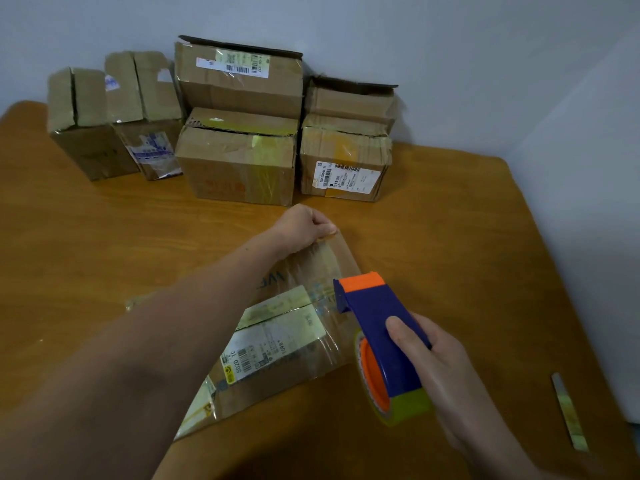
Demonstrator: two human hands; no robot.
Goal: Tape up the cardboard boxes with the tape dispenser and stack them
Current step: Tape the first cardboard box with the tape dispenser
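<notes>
Grey wall (450, 46) stands behind a big brown table (450, 220). At the back, near the wall, sit six boxes. Two stand alone on the left (93, 133). Two are stacked in the middle (239, 157) and two are stacked on the right (346, 161).

One more box (277, 341) lies flat at the front, under the arms. This one is being taped now.

The left hand (304, 226) is past the far end of the box and pinches the loose end of the clear tape (339, 258). The right hand (440, 362) is wrapped around the blue and orange tape dispenser (377, 327), just beside the box's right side. The tape is stretched between the two hands, above the box top.

Next, I think the tape must be pressed down flat along the top, then cut off at the dispenser's edge. After that the box can join a stack.

A small strip (568, 410) lies far off on the right.
</notes>
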